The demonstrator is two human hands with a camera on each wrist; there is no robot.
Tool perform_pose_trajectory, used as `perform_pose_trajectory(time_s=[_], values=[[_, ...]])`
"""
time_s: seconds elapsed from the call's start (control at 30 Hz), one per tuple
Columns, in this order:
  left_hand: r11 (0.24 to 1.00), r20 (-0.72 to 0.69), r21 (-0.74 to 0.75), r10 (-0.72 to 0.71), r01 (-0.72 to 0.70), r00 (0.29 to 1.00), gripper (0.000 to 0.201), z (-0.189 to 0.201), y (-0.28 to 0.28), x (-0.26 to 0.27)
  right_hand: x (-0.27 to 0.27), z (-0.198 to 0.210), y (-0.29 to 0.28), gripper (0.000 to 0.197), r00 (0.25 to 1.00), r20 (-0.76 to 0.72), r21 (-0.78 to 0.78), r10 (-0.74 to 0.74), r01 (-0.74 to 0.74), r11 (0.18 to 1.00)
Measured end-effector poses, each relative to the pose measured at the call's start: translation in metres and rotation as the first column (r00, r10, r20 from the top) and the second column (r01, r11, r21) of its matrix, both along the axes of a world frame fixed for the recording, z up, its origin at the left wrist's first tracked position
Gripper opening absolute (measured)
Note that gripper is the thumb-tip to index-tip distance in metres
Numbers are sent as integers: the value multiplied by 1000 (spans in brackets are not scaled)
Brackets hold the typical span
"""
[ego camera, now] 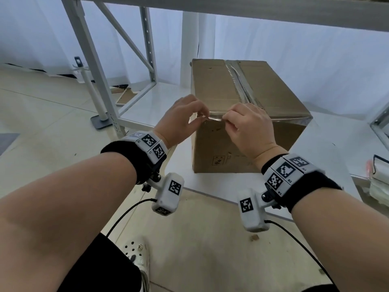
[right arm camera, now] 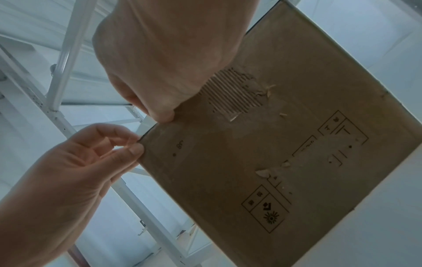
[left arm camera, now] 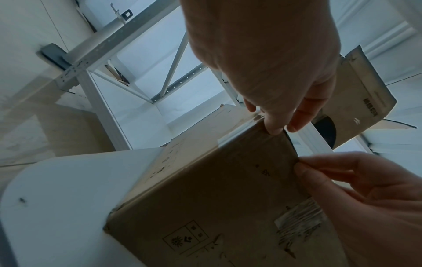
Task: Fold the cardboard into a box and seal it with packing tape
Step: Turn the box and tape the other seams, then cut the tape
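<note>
A brown cardboard box (ego camera: 242,144) stands closed on the white table (ego camera: 210,182). Clear packing tape (ego camera: 242,85) runs along its top centre seam, and another strip (ego camera: 284,119) lies along the near top edge. Both hands meet at the near left top corner. My left hand (ego camera: 201,118) pinches the loose tape end just off the corner, thumb against forefinger. My right hand (ego camera: 228,121) has curled fingers and grips the tape at the box edge beside it. In the left wrist view the left fingertips (left arm camera: 275,129) sit on the corner, above the right hand (left arm camera: 342,173). The right wrist view shows the right thumb (right arm camera: 162,115) on the edge and the left hand (right arm camera: 102,150) beside the corner.
A white metal shelf frame (ego camera: 101,81) rises to the left and overhead. A white pole on a grey base (ego camera: 101,121) stands on the floor by it. A stack of flat items (ego camera: 379,178) lies at the right table edge. Camera cables hang below both wrists.
</note>
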State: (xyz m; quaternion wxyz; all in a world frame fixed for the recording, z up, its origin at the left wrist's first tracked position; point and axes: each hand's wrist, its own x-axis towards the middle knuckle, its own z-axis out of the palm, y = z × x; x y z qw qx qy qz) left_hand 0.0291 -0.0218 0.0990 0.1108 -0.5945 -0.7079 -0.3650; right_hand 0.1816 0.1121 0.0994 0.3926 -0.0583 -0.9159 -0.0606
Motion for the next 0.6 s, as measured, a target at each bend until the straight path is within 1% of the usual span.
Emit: perform_pose_trajectory(time_s=[0.13, 0.33, 0.4, 0.47, 0.53, 0.57, 0.6], values=[[999, -35, -38, -16, 14, 999, 9, 2, 0, -1, 0, -5, 3, 4, 1000, -6, 41, 4, -4, 999], [996, -4, -55, -66, 66, 998, 9, 10, 0, -9, -4, -9, 1, 3, 1000, -18, 69, -23, 24, 997], [991, 19, -99, -88, 89, 996, 10, 13, 1, -9, -4, -11, 1, 3, 999, -19, 75, -26, 27, 997], [972, 80, -177, -142, 154, 987, 15, 20, 3, -7, -3, -12, 2, 3, 1000, -21, 84, -9, 11, 996], [955, 228, -222, -145, 196, 963, 19, 30, 10, 0, -2, -12, 5, 3, 1000, -26, 99, 7, -4, 995], [958, 262, -224, -119, 181, 958, 22, 33, 14, 2, -2, -11, 6, 3, 999, -30, 106, 9, -6, 994], [967, 238, -214, -86, 138, 967, 26, 34, 17, 3, -2, -11, 6, 3, 999, -34, 109, 10, -6, 994]])
